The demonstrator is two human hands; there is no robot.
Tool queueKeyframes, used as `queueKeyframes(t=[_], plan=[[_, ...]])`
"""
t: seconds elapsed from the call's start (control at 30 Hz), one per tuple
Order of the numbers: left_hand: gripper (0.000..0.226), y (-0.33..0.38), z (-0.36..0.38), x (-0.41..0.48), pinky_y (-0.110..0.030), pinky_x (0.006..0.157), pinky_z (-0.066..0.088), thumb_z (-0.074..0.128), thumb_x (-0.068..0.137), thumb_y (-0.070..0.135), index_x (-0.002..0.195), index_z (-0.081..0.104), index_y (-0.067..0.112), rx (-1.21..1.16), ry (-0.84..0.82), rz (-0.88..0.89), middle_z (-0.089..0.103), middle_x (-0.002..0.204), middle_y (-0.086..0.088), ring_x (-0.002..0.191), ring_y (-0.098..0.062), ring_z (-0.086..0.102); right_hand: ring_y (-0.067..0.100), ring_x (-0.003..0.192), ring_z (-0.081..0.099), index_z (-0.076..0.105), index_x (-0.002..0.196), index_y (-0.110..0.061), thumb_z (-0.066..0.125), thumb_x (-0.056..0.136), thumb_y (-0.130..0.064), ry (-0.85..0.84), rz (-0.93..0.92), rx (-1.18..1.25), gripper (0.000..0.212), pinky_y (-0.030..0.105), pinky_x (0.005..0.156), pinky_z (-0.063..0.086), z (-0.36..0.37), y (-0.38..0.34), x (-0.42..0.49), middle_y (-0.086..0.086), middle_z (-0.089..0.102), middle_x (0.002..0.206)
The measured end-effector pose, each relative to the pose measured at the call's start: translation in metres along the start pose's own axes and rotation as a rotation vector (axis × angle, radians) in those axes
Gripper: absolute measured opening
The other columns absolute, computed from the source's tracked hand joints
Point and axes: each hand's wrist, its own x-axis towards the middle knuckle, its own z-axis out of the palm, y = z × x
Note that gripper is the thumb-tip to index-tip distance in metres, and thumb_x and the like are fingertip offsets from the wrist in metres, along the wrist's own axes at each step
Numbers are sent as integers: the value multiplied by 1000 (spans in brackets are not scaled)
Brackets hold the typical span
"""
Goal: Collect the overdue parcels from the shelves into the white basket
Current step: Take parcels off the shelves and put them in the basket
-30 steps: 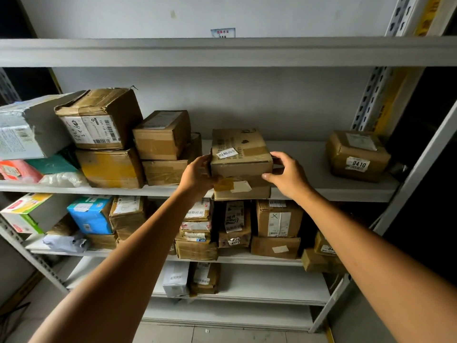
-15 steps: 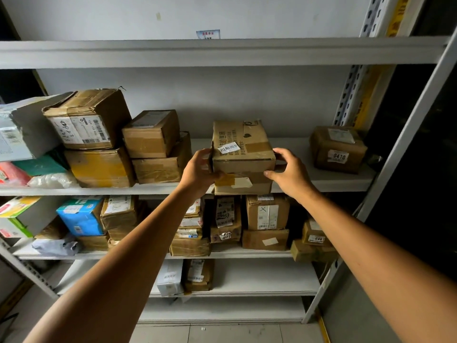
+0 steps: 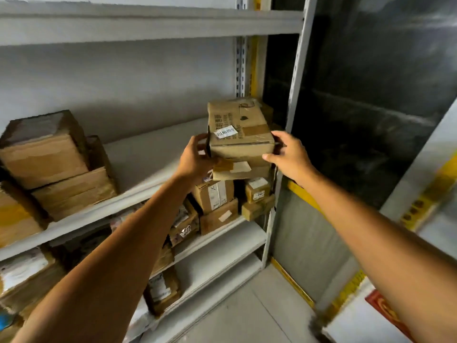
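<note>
A brown cardboard parcel with a white label and tape patches is held in the air in front of the shelf unit, clear of the shelf board. My left hand grips its left side with the thumb on the front lower edge. My right hand holds its right side, fingers behind the box and thumb at the front corner. Several more brown parcels are stacked on the same shelf at the left. The white basket is not in view.
The white metal shelf unit has lower boards packed with small taped parcels. Its right upright stands just behind the held box. A dark panel with yellow trim is to the right. Grey floor tiles lie below.
The parcel has been lifted off the middle shelf and carried to the right between both hands. The view has swung right, so the shelf's right end and the dark panel now show.
</note>
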Motion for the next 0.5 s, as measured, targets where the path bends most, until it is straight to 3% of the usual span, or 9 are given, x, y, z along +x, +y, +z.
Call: queueKeyframes(t=[0.07, 0.17, 0.23, 0.3, 0.37, 0.5], plan=[[73, -3, 4, -9, -34, 84, 60, 75, 78, -6, 141, 44, 16, -24, -108, 18, 57, 132, -3, 108, -17, 61, 17, 111, 63, 53, 136, -21, 84, 74, -10, 69, 51, -13, 70, 31, 94, 53, -8, -2, -38, 0, 63, 126], [72, -12, 10, -30, -46, 89, 58, 77, 74, -8, 135, 47, 16, -91, -274, 38, 60, 124, 0, 111, -22, 63, 14, 107, 62, 52, 137, -18, 81, 77, -9, 174, 111, -63, 67, 15, 84, 47, -18, -6, -99, -6, 60, 122], [70, -19, 18, -49, -49, 92, 57, 81, 67, 0, 126, 51, 23, -132, -374, 80, 63, 121, 0, 113, -22, 64, 16, 111, 62, 51, 138, -16, 82, 77, -11, 232, 141, -93, 69, 20, 88, 50, -25, -6, -141, -2, 61, 128], [69, -26, 28, -69, -43, 93, 57, 83, 69, 3, 125, 50, 25, -161, -451, 84, 64, 121, 3, 112, -16, 64, 15, 112, 61, 49, 140, -14, 81, 79, -13, 266, 194, -126, 68, 22, 88, 51, -31, -7, -181, -1, 59, 130], [66, -33, 38, -90, -35, 92, 56, 81, 74, -1, 127, 48, 21, -178, -525, 88, 61, 121, 5, 113, -16, 62, 13, 111, 59, 49, 140, -13, 80, 80, -12, 299, 224, -152, 68, 18, 85, 49, -35, -8, -217, -1, 59, 131], [68, -53, 62, -128, -41, 88, 58, 81, 76, 0, 132, 45, 18, -234, -692, 79, 62, 126, 0, 117, -23, 63, 11, 109, 58, 48, 140, -14, 78, 81, -9, 384, 322, -147, 67, 6, 79, 45, -40, -3, -285, 1, 59, 131]])
